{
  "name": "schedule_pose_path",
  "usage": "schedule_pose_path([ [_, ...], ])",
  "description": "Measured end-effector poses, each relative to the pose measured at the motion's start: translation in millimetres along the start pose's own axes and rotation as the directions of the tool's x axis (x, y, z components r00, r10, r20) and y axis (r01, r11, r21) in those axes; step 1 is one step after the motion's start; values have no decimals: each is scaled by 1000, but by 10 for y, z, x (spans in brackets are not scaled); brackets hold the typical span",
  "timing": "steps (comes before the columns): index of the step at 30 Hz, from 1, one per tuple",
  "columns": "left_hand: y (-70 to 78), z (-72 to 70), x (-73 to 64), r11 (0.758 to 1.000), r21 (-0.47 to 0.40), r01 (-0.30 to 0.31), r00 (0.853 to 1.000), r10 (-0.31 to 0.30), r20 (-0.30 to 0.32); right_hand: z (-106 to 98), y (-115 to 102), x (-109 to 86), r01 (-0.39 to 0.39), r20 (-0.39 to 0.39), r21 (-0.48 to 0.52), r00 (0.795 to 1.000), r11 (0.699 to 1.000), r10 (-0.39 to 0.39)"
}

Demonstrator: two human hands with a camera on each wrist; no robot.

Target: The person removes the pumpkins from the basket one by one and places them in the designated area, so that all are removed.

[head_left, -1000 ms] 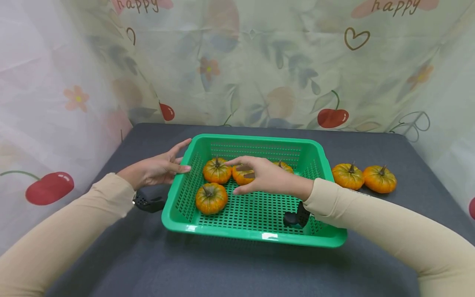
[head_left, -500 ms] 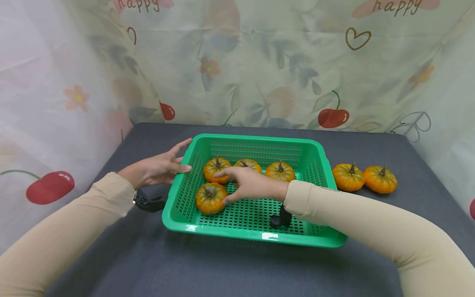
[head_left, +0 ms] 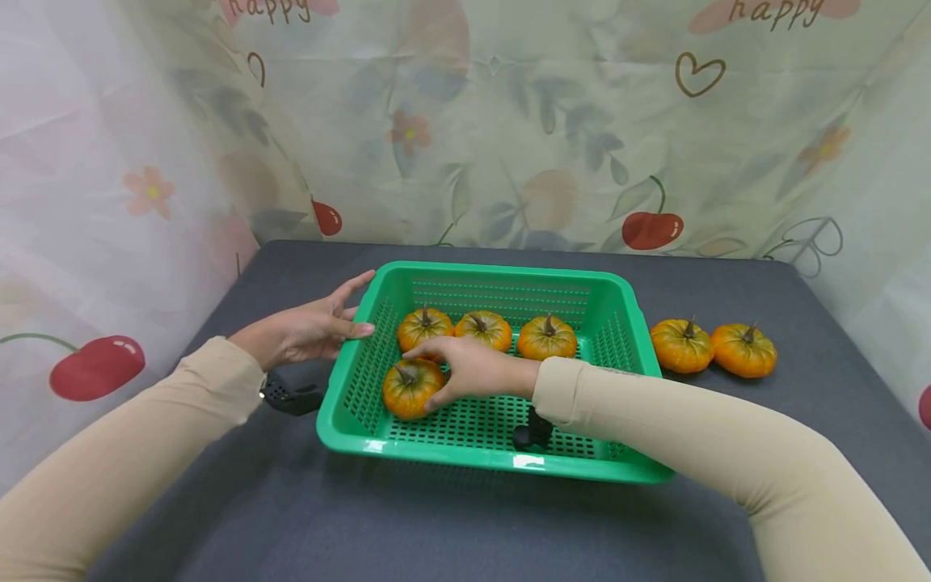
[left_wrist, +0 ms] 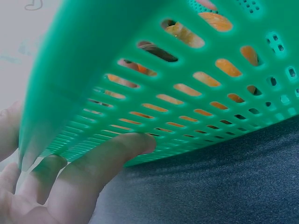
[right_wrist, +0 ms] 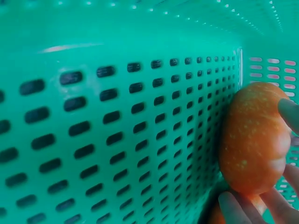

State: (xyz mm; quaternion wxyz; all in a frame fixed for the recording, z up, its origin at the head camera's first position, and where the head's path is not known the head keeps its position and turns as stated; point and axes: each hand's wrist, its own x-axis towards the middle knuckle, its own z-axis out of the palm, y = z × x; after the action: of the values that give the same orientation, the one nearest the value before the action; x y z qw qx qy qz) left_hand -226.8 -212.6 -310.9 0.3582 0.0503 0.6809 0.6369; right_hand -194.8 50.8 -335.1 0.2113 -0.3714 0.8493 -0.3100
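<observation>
A green plastic basket [head_left: 509, 462] with slotted walls holds several small orange pumpkins. My left hand [head_left: 309, 330] holds its left rim, thumb on the rim and fingers [left_wrist: 98, 168] against the outer wall. Inside, my right hand [head_left: 476, 370] spans the front-left pumpkin [head_left: 407, 391], the thumb on its near side and fingers on its far side. The right wrist view shows this pumpkin [right_wrist: 254, 140] between thumb and fingers. Behind it sit a back-left pumpkin [head_left: 424, 325], a middle pumpkin [head_left: 489, 327] and a right pumpkin [head_left: 547, 338].
Two more pumpkins lie side by side on the dark table [head_left: 436, 533], right of the basket: a nearer one [head_left: 680, 347] and an outer one [head_left: 745, 353]. A patterned curtain [head_left: 494, 145] hangs behind and at both sides.
My right hand has moved left and nearer, from over the middle pumpkin to around the front-left one. The middle and right pumpkins have come into fuller view. My left hand and the basket stay put.
</observation>
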Motion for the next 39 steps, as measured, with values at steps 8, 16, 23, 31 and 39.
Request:
schedule_pose_path([
  [8, -4, -3, 1, 1000, -5, 0, 1000, 0, 2, 49, -15, 87, 2, 7, -6, 1000, 1000, -2],
  [16, 3, -2, 1, 1000, 1, 6, 1000, -6, -1, 94, -19, 149, -12, 55, -27, 998, 1000, 13],
  [23, 5, 2, 0, 1000, -3, 6, 1000, -6, 1, 93, -43, 158, -20, 77, -42, 997, 999, 23],
  [31, 2, 7, -4, 1000, -4, 5, 1000, -5, 0, 62, -60, 125, -32, 98, -30, 995, 999, 34],
  [39, 5, 8, -3, 1000, -6, 4, 1000, -4, -1, -91, -97, 91, -18, 77, -7, 997, 1000, 19],
])
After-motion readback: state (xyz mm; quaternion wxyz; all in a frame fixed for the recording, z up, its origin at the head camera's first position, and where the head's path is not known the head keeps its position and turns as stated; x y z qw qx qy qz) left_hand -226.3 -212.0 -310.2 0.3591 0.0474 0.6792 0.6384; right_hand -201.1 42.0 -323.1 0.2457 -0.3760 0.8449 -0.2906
